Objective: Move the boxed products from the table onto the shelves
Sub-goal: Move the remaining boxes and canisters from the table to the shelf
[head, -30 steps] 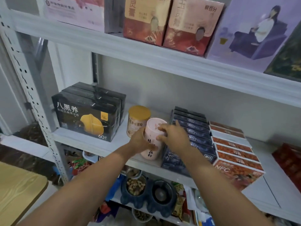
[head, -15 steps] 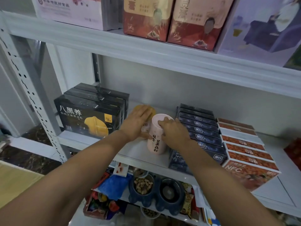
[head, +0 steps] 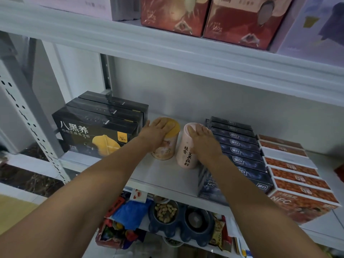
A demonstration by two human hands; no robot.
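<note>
A yellow-lidded can (head: pixel 164 151) and a taller pink can (head: pixel 186 153) stand side by side on the middle shelf (head: pixel 163 175), between a row of black boxes (head: pixel 93 133) and a row of dark blue boxes (head: pixel 240 151). My left hand (head: pixel 158 131) lies flat on the yellow lid with its fingers straight. My right hand (head: pixel 202 140) rests over the top and right side of the pink can, fingers stretched out across its lid.
Orange boxes (head: pixel 296 175) fill the shelf right of the blue ones. Red boxes (head: pixel 176 15) stand on the shelf above. The shelf below holds blue pet bowls (head: pixel 165 213) and packets. A yellow table corner (head: pixel 16 211) shows at bottom left.
My left hand left the pink can and went onto the yellow-lidded can. The pink can moved deeper into the shelf, level with the yellow one. My right hand's fingers now lie over its lid.
</note>
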